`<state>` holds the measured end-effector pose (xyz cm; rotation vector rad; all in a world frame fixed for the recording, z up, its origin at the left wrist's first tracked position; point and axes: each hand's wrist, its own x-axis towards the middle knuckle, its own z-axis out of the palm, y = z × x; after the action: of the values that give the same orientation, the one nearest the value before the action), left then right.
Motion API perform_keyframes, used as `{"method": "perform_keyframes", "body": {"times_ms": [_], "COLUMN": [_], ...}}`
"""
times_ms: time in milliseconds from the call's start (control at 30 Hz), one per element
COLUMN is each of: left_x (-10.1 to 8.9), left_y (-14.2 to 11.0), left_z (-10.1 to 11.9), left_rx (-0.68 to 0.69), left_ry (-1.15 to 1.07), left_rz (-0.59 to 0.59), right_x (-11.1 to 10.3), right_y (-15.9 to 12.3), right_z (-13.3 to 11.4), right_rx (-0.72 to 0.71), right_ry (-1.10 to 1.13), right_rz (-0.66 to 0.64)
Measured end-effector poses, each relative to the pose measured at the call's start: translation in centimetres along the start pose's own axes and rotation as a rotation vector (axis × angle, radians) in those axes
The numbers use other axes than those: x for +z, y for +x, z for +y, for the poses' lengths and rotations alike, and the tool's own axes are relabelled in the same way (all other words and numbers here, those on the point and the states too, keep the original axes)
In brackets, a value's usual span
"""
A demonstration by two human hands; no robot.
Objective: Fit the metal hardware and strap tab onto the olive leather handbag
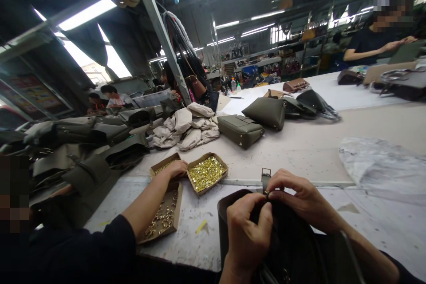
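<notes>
A dark olive handbag [299, 248] stands in front of me at the table's near edge. From its top rises a short strap [265, 180] with a square metal buckle [266, 171] at its end. My left hand [248, 226] pinches the strap's lower part from the near side. My right hand [296, 191] closes thumb and forefinger on the same spot from the right. A tiny gold-coloured metal piece [266, 193] shows between the fingertips, too small to make out fully. The fingers hide part of the strap.
A co-worker's arm [149, 204] reaches from the left into a box of gold fittings [176, 156]. Beside it are a second box of gold fittings [226, 173] and a tray of studs [179, 213]. Olive bags [239, 131], cream cloth pouches [183, 120] and a plastic sheet [382, 164] lie beyond.
</notes>
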<state>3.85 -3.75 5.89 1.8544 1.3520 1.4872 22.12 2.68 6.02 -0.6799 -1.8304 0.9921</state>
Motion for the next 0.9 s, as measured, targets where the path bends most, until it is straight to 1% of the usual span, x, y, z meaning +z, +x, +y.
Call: {"method": "perform_keyframes", "body": {"times_ms": [100,167,267,367,433,533,633,700,800,900], "left_x": [-0.5,-0.7,-0.9,-1.6,-2.2,-2.7,-2.4,-1.7,-0.6,0.0], "left_y": [0.3,0.6,1.3,2.2,2.6,2.7,2.1,1.5,0.9,0.9], "left_z": [-0.2,-0.5,-0.7,-0.3,0.2,1.1,1.7,1.9,1.7,0.9], "left_rx": [-0.028,-0.017,0.028,0.023,0.017,-0.048,-0.151,-0.159,-0.106,-0.053], "left_ry": [-0.005,0.006,0.033,0.035,0.01,-0.044,-0.039,-0.001,0.039,0.003], "left_rz": [0.154,0.177,0.091,-0.028,-0.067,-0.115,-0.192,-0.183,-0.107,-0.04], "right_x": [-0.2,-0.3,-0.4,-0.5,-0.5,-0.6,-0.5,-0.5,-0.5,-0.8], "right_y": [-0.2,-0.4,-0.5,-0.6,-0.6,-0.6,-0.6,-0.6,-0.6,-0.6], "right_z": [0.2,0.4,0.7,0.8,0.7,0.4,0.1,0.0,0.0,0.1], "right_rx": [-0.018,-0.029,-0.04,-0.045,-0.04,-0.032,-0.038,-0.045,-0.048,-0.041], "right_ry": [0.044,0.082,0.109,0.123,0.131,0.121,0.105,0.113,0.129,0.105], "right_rz": [0.019,0.021,0.036,0.052,0.056,0.055,0.062,0.053,0.019,-0.022]}}
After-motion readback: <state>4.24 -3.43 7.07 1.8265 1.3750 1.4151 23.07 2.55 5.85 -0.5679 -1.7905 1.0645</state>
